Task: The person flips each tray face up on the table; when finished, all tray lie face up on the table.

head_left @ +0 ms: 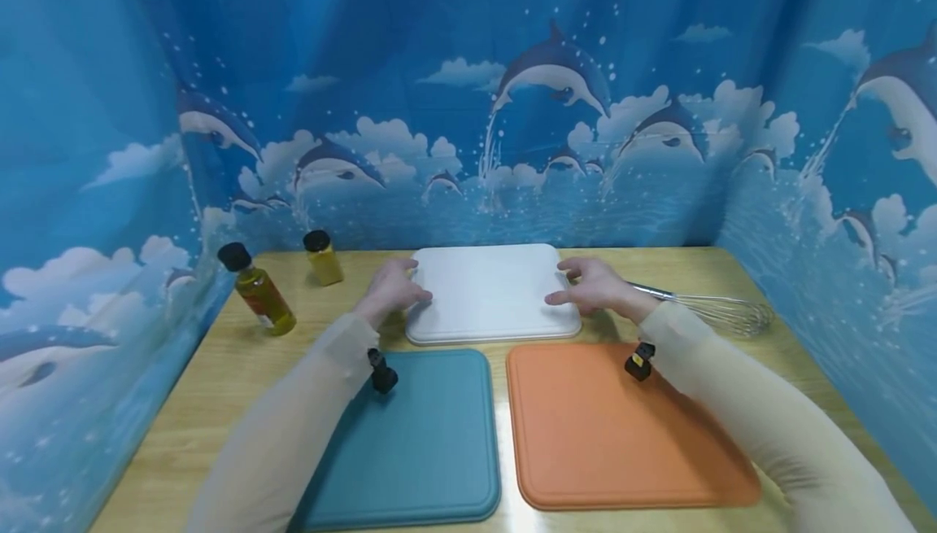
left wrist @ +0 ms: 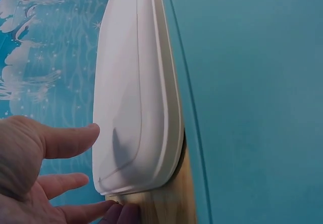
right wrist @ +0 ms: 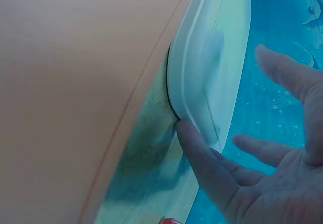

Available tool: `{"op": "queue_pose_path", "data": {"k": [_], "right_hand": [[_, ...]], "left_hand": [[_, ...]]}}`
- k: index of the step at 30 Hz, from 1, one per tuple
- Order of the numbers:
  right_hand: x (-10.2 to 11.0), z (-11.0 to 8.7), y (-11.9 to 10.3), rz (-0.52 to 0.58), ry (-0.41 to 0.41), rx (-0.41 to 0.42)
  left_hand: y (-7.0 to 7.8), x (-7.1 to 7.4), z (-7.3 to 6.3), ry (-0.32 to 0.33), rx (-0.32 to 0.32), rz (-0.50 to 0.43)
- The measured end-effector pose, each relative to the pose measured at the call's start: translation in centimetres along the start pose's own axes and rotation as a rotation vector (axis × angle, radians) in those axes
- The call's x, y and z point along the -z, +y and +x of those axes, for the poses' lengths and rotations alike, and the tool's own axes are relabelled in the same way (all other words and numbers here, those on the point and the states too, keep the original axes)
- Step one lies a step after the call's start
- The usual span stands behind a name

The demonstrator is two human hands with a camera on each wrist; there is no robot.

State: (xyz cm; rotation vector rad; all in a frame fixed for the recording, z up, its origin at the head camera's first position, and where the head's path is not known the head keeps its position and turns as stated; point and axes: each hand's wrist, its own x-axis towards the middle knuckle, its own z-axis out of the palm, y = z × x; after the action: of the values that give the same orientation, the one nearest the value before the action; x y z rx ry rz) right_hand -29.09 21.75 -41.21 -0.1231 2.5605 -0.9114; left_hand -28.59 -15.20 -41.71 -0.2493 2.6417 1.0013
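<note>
A white rectangular board (head_left: 492,289) with rounded corners and a stepped edge lies at the back middle of the table. My left hand (head_left: 395,289) is at its left end, thumb over the top and fingers spread beside the edge. In the left wrist view the thumb (left wrist: 70,141) stands apart from the long fingers. At the board's right end is my right hand (head_left: 589,285), fingers spread. One fingertip (right wrist: 185,128) is right at the lower edge of the corner in the right wrist view, and the thumb is raised.
In front lie a teal board (head_left: 432,443) on the left and an orange board (head_left: 622,443) on the right. A whisk (head_left: 721,312) lies behind my right forearm. An oil bottle (head_left: 263,297) and a small black-capped jar (head_left: 324,260) stand back left. A dolphin-print curtain (head_left: 439,45) surrounds the table.
</note>
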Motion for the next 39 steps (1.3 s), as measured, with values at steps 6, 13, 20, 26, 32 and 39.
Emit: {"op": "queue_pose_path", "data": {"k": [6, 13, 20, 26, 32, 39], "right_hand": [[-0.1, 0.4, 0.1, -0.025, 0.012, 0.013], [-0.3, 0.9, 0.2, -0.051, 0.013, -0.011], [-0.3, 1.1, 0.0, -0.059, -0.001, -0.026], [-0.4, 1.0, -0.3, -0.047, -0.011, -0.014], [0.0, 0.7, -0.3, -0.044, -0.043, -0.034], [0.1, 0.9, -0.2, -0.033, -0.076, -0.011]], "left_hand": [[0.4, -0.4, 0.2, -0.014, 0.005, -0.008], [0.4, 0.0, 0.8, -0.034, 0.063, -0.136], [0.1, 0.4, 1.8, -0.033, 0.139, -0.271], [-0.4, 1.0, 2.6, -0.018, 0.180, -0.338], [-0.1, 2.0, 2.8, -0.005, 0.146, -0.369], [0.5, 3.5, 2.1, -0.020, 0.110, -0.429]]}}
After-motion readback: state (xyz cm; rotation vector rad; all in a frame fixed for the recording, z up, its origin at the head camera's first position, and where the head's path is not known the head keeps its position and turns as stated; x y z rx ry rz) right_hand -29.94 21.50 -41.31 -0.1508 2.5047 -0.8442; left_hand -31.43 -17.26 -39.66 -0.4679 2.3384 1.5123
